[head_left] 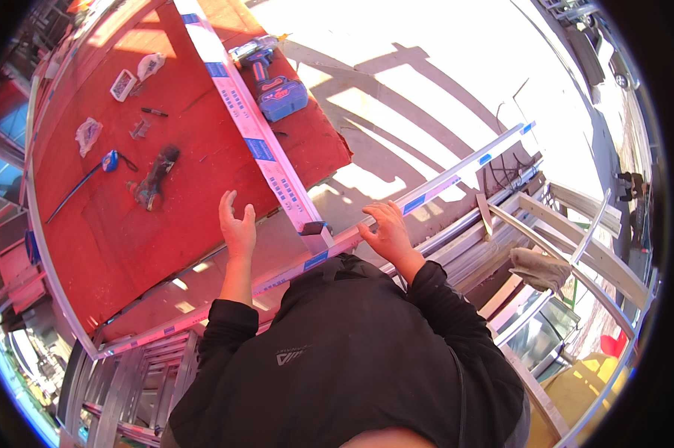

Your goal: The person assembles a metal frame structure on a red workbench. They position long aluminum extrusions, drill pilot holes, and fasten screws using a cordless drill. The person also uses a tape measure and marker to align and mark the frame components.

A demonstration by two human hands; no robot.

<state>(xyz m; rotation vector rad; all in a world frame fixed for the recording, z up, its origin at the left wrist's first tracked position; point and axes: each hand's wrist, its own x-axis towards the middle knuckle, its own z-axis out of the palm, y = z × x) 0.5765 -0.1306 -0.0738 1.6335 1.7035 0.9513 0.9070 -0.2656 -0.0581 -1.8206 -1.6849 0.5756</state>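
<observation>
My left hand (238, 228) is raised beside the near edge of the red-covered table (202, 187), fingers apart and holding nothing. My right hand (387, 231) curls its thumb and fingers around a long pale metal profile (441, 183) crossing in front of my body. Between my hands, a second profile (240, 112) with blue-and-white film runs away across the table. Its near end meets the crosswise profile, and a small dark block (314, 228) sits on that end. The exact contact under my right fingers is hidden.
A cordless drill (266, 78) lies by the second profile. Left on the table are a tape measure (110, 160), a dark power tool (157, 175), a marker (154, 112) and plastic bags (88, 136). Metal lengths (494, 239) are stacked right; a ladder (128, 388) is lower left.
</observation>
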